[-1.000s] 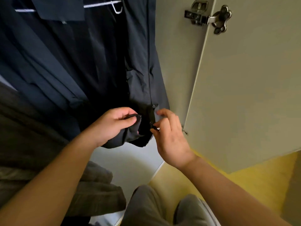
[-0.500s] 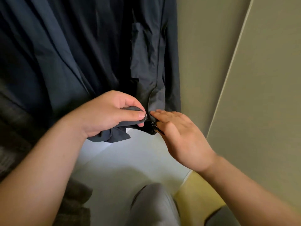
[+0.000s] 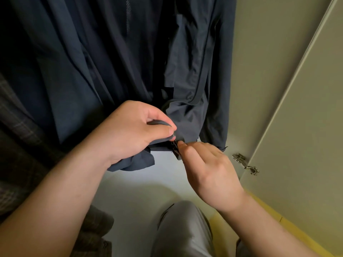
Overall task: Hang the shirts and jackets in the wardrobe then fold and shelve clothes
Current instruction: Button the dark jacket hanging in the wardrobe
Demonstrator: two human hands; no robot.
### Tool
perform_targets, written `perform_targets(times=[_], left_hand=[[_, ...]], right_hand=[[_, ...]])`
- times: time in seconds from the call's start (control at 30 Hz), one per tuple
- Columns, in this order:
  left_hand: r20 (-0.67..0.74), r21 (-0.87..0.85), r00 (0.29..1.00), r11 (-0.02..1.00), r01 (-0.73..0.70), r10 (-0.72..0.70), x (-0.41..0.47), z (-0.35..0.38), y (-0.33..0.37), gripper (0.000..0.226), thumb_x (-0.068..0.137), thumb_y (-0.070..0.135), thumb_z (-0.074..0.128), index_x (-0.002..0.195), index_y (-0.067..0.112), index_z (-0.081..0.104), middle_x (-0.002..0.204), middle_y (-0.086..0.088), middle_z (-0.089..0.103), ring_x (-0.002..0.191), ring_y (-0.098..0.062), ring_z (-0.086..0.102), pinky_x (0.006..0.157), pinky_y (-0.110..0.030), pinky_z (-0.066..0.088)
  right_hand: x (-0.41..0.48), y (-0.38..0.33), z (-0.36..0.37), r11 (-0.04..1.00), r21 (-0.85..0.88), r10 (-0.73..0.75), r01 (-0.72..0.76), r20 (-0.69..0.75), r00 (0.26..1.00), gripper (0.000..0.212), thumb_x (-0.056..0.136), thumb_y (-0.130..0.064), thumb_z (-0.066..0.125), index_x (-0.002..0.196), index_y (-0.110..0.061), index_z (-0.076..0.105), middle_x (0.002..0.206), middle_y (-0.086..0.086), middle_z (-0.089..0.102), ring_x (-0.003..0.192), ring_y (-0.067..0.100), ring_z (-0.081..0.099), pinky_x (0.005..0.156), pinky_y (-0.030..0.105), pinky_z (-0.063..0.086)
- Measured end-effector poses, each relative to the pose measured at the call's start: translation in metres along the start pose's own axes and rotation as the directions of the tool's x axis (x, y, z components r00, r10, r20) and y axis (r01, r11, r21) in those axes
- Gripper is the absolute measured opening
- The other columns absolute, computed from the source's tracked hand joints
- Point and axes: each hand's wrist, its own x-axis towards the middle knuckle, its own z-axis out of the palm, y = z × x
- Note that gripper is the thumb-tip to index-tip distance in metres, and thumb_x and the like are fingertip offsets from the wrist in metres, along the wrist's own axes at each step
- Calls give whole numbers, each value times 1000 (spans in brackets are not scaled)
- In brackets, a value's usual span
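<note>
Dark navy thin-fabric jacket (image 3: 187, 76) hung at centre, grey-brown faint-plaid garment (image 3: 16, 145) at far left, pale olive-beige flat wardrobe door (image 3: 300, 127) at right, silver metal hinge (image 3: 245, 164) on it, white wardrobe floor (image 3: 137, 193) below, yellow floor (image 3: 278, 225) near right, grey trouser leg (image 3: 183, 230) nearest.

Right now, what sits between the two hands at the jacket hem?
Head view: only the zipper end at the dark jacket hem, pinched between left hand and right hand.
</note>
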Motion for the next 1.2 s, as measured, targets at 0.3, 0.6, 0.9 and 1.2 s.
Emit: perform_targets(times=[0.3, 0.6, 0.9, 1.2], left_hand=[[-62, 3, 995, 997, 72, -72, -16, -13, 3, 38, 77, 11, 80, 106, 29, 63, 79, -1, 77, 78, -16, 76, 86, -42, 57], [-113, 19, 993, 999, 39, -37, -24, -9, 0, 44, 64, 32, 78, 104, 36, 61, 83, 2, 78, 81, -19, 75, 86, -51, 58], [-118, 48, 993, 999, -3, 9, -24, -9, 4, 41, 65, 32, 78, 101, 40, 61, 81, 1, 77, 81, -19, 75, 85, -51, 58], [-93, 172, 991, 982, -76, 93, -28, -12, 5, 41, 76, 20, 80, 102, 38, 55, 78, 6, 76, 67, -15, 71, 66, -36, 55]], right_hand=[[3, -16, 5, 999, -4, 43, -43, -72, 996, 14, 87, 10, 58, 96, 8, 69, 71, 13, 57, 57, 34, 48, 54, 42, 46], [7, -21, -3, 1000, -3, -7, 7, -53, 999, 9, 82, 10, 63, 88, 7, 70, 63, 10, 42, 56, 29, 34, 53, 42, 37], [9, -17, -10, 1000, 31, -3, 4, -45, 999, 21, 75, 16, 65, 93, 5, 71, 64, 9, 41, 58, 26, 31, 54, 41, 36], [12, -20, -11, 999, 4, -54, 54, -33, 998, 20, 88, 11, 51, 91, 5, 70, 64, 9, 40, 56, 28, 34, 54, 41, 37]])
